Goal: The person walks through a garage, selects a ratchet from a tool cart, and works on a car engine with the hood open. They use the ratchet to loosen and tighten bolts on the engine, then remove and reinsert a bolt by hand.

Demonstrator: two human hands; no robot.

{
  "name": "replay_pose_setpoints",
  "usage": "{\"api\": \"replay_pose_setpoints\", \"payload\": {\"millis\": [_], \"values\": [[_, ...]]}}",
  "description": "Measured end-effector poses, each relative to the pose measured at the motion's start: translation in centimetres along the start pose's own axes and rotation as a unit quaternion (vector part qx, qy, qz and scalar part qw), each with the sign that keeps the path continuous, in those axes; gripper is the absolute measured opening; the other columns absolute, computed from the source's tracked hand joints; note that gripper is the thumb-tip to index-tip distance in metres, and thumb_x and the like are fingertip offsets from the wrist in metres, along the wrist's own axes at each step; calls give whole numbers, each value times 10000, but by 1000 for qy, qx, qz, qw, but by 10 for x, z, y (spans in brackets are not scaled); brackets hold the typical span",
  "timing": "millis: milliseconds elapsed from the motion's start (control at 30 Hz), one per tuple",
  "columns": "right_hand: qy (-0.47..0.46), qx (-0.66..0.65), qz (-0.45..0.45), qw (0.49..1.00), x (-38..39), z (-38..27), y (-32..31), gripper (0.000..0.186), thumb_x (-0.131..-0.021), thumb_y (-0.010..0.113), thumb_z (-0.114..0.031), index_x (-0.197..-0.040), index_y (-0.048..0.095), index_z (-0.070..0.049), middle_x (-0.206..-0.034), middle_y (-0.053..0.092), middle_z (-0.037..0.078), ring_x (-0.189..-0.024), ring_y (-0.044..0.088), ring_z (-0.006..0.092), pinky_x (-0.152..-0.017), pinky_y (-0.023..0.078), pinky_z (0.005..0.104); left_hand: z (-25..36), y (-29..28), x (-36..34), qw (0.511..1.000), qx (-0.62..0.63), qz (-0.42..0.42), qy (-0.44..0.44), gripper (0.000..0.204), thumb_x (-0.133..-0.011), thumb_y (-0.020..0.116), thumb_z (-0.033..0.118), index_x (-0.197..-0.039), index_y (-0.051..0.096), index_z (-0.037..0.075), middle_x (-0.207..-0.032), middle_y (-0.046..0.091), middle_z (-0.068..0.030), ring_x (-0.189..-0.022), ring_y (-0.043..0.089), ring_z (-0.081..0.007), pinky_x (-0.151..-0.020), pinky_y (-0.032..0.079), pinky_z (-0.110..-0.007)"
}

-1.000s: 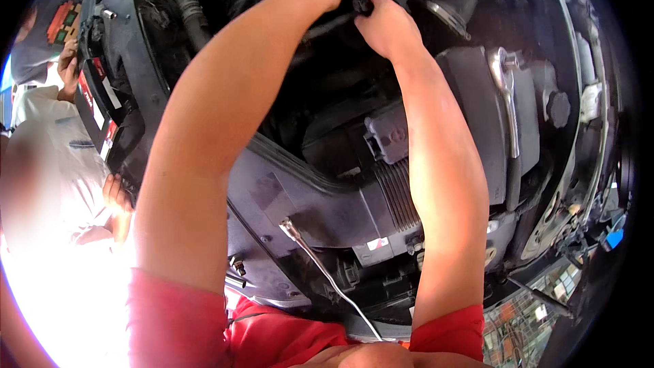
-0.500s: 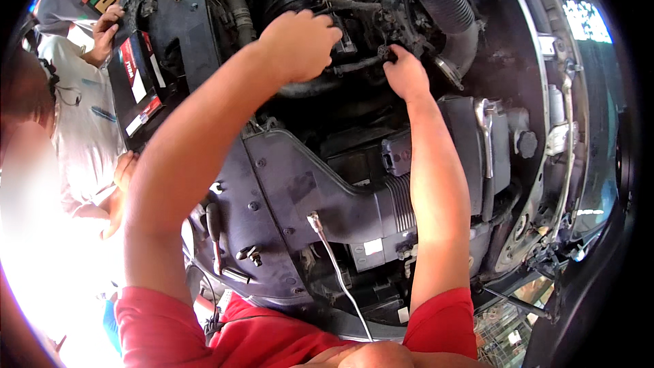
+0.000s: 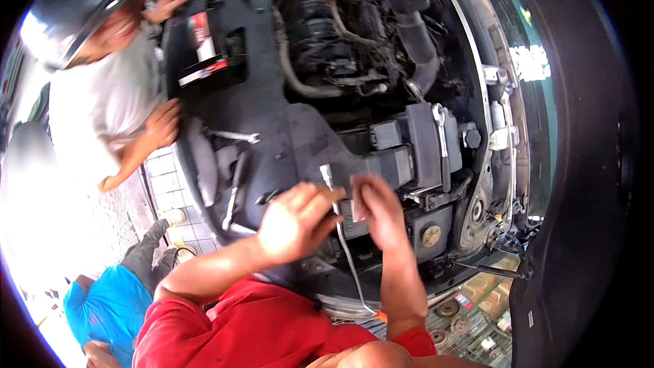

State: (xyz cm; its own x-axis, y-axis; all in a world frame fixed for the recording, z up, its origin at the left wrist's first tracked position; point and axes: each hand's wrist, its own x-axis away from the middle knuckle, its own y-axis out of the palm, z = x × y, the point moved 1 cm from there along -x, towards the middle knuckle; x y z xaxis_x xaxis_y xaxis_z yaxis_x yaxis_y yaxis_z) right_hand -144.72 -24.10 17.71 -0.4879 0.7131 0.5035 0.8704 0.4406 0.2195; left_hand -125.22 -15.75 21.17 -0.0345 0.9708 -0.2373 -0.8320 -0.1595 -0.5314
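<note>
Both my hands are low over the front of a car's engine bay. My left hand (image 3: 293,221) has curled fingers at the long metal tool with a bent shaft (image 3: 351,269); whether it grips the shaft I cannot tell. My right hand (image 3: 378,215) is just right of it, smeared by motion, so its fingers and any contents are unclear. The tool's metal head (image 3: 325,172) shows above my left hand. Loose wrenches lie on the black front cover (image 3: 262,109), and another wrench (image 3: 441,126) lies on the dark box at the right.
A co-worker in a white shirt (image 3: 102,116) leans at the left, hands on the car's edge. A person in blue (image 3: 109,307) is at lower left. A red and black box (image 3: 203,41) rests on the cover. The engine (image 3: 323,34) is ahead; a dark panel (image 3: 579,163) borders the right.
My hands have left the hoses deep in the engine and come back toward my body, beside the long tool. The camera view has shifted, bringing the person in blue into sight.
</note>
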Motion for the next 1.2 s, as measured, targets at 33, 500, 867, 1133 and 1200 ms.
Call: {"api": "replay_pose_setpoints", "payload": {"millis": [33, 500, 867, 1133, 1200], "values": [[34, -62, -26, 997, 41, 11, 19, 283, -1020, 536, -251, -1205, 584, -43, -804, 523, -20, -643, 449, 65, -558, 341, 224, 9, 4, 25, 1000, 18, 21, 4, 419, -755, 771, 81, -1143, 627, 11, -992, 668, -149, -887, 659, -336, -764, 554, -401], [18, -230, -48, 972, 261, 102, 123, 530, -1078, 276, -445, -1317, 516, -36, -1310, 575, 101, -1204, 548, 216, -999, 438, 356, 119, -20, 243, 991, 6, -6, 136, 297, -732, 709, 156, -1018, 667, 88, -1218, 593, -70, -1060, 585, -266, -920, 490, -372], [-20, -242, -99, 965, 361, 141, 99, 540, -1075, 293, -460, -1347, 477, -32, -1284, 602, 135, -1174, 578, 234, -1032, 428, 386, 166, 34, 321, 972, 231, 36, 31, 149, -888, 654, 48, -1026, 685, 0, -1159, 653, -123, -1074, 633, -286, -924, 513, -356], [-54, -256, -147, 954, 414, 187, 68, 471, -1075, 353, -411, -1330, 486, -39, -1202, 640, 146, -1080, 639, 248, -977, 478, 381, 172, 97, 358, 709, 642, 51, -288, 258, -1044, 516, 286, -1020, 604, 45, -921, 574, -32, -871, 547, -144, -743, 486, -289], [-70, -240, -136, 959, 421, 201, 56, 420, -1075, 374, -374, -1312, 498, -50, -1140, 644, 118, -1016, 642, 212, -935, 488, 352, 179, 110, 364, 691, 664, 70, -278, 227, -1043, 525, 254, -1022, 607, 43, -848, 528, -10, -818, 498, -128, -703, 461, -285]]}}
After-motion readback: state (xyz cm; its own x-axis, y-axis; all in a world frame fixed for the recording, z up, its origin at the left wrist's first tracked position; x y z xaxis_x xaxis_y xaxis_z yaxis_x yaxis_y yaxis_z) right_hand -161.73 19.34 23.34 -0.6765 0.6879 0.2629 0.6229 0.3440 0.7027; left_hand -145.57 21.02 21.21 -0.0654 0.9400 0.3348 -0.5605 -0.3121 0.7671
